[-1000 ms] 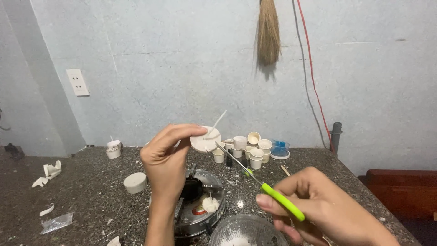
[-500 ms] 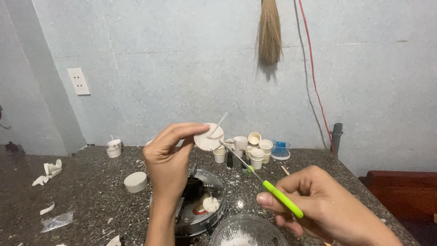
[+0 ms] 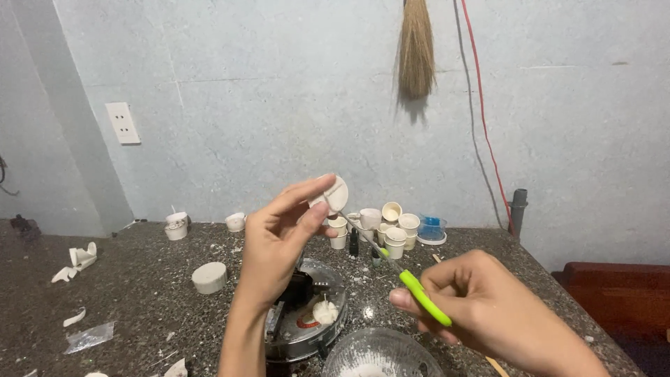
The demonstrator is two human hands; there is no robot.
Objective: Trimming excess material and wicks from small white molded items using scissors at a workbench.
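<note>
Left grip (image 3: 279, 241) pinches flat round white disc (image 3: 335, 193), edge tilted.

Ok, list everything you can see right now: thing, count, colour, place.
White disc: one, white, pinched in the left hand.
Scissors: one pair, green handle, in the right hand, tip at the disc.
Small cups: a cluster, cream, back of the counter.
Blue container: one, right of the cups.
Round block: one, white, left of the left arm.
Metal pan: one, silver, below the left hand.
Glass bowl: one, clear, bottom edge.
White shards: several, far left.
Broom: one, straw, on the wall.
Socket: one, white, wall.
Left hand: raised.
Right hand: lower right.
</note>
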